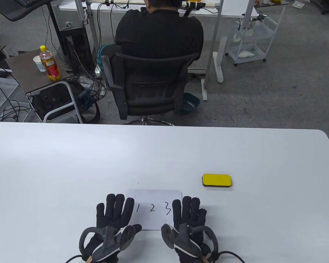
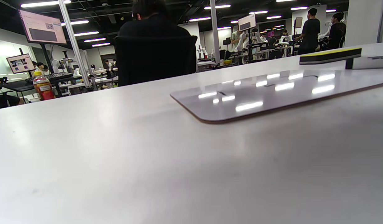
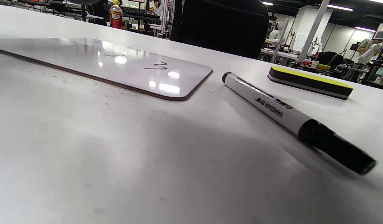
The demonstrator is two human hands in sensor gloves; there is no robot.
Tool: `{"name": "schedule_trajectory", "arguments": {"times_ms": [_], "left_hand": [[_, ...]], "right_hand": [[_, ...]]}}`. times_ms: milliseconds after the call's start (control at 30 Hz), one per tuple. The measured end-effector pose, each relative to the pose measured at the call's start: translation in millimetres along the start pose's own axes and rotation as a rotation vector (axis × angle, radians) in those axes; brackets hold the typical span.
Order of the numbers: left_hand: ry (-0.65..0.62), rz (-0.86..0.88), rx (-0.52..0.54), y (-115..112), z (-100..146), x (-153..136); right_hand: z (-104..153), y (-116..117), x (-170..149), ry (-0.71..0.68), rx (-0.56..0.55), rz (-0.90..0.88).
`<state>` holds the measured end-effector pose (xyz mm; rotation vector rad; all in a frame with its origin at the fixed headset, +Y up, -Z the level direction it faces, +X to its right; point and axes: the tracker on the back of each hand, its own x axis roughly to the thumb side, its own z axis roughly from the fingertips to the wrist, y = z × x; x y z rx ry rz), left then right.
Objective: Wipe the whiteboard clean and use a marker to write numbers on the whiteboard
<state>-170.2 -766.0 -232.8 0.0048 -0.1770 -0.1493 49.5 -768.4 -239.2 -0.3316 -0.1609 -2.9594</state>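
A small whiteboard point(image 1: 153, 199) lies near the table's front edge, with 1, 2 and 3 written on it in black. My left hand point(image 1: 115, 211) lies flat with straight fingers over the board's left edge. My right hand point(image 1: 189, 212) lies flat over its right edge. Neither hand holds anything. In the right wrist view, a white marker point(image 3: 281, 112) with a black cap lies on the table just right of the whiteboard point(image 3: 116, 65); in the table view it is hidden under my right hand. The yellow-topped eraser point(image 1: 217, 180) sits further back on the right, also seen in the wrist views point(image 3: 309, 82) point(image 2: 329, 56).
The white table point(image 1: 71, 164) stretches wide on both sides and beyond the board. Past its far edge a person sits in a black office chair point(image 1: 150, 82) with their back to me. A drink bottle point(image 1: 50, 64) stands on a side table at the far left.
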Motion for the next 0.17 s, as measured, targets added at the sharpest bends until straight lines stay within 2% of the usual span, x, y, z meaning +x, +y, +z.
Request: {"name": "schedule_trajectory", "arguments": {"times_ms": [167], "left_hand": [[0.001,-0.007,-0.014,1.4,0.4,0.4]], "right_hand": [[-0.7,0.5,0.4,-0.009,0.021,-0.004]]}}
